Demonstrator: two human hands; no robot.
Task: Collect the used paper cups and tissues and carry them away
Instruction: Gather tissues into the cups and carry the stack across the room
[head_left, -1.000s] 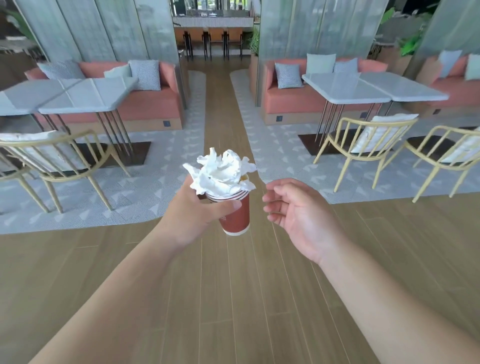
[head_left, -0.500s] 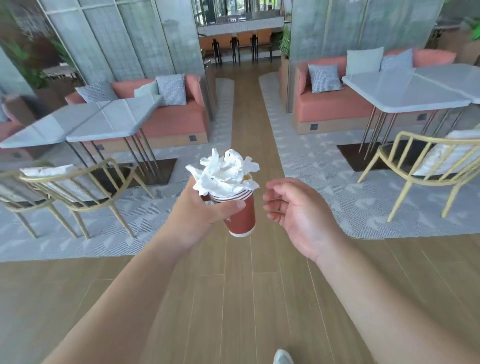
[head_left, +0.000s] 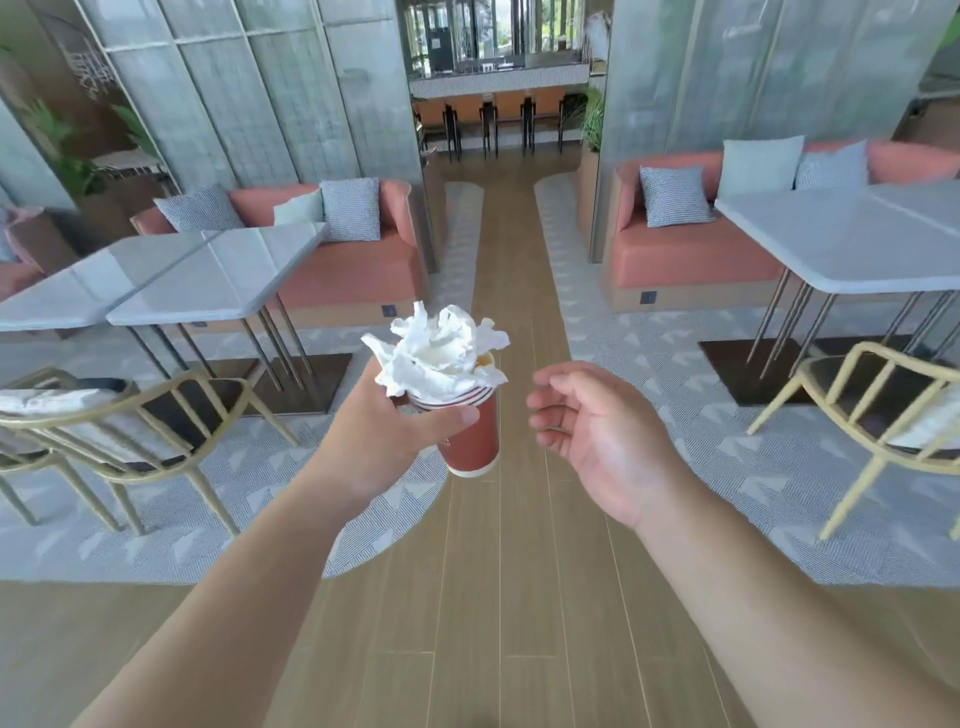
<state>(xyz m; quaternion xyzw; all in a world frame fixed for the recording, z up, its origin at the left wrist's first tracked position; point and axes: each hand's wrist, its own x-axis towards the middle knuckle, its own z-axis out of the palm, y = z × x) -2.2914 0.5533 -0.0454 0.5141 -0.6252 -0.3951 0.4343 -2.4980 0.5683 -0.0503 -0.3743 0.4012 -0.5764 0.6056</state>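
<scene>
Red paper cups (head_left: 470, 441), nested in a stack, striped rims showing at the top, held upright in mid-air over the wooden floor (head_left: 498, 597). Stuffed with crumpled white tissues (head_left: 441, 353) that spill above the rim. Gripped by the left hand (head_left: 384, 441), thumb curled across the front just under the rims, fingers hidden behind. Just to the right, apart from the cups, the right hand (head_left: 597, 441), empty, palm turned toward the cups, fingers loosely bent and relaxed. Below both, bare forearms reaching in from the lower corners. Grey patterned rugs (head_left: 675, 415) on either side of the wood walkway. On the left, pale tables (head_left: 208, 280) with a yellow chair (head_left: 130, 431) in front and a pink sofa (head_left: 337, 270) with cushions behind. On the right, another table (head_left: 857, 244), chair (head_left: 883, 415) and sofa (head_left: 691, 254). Far down the walkway, a counter with dark stools (head_left: 488, 124).
</scene>
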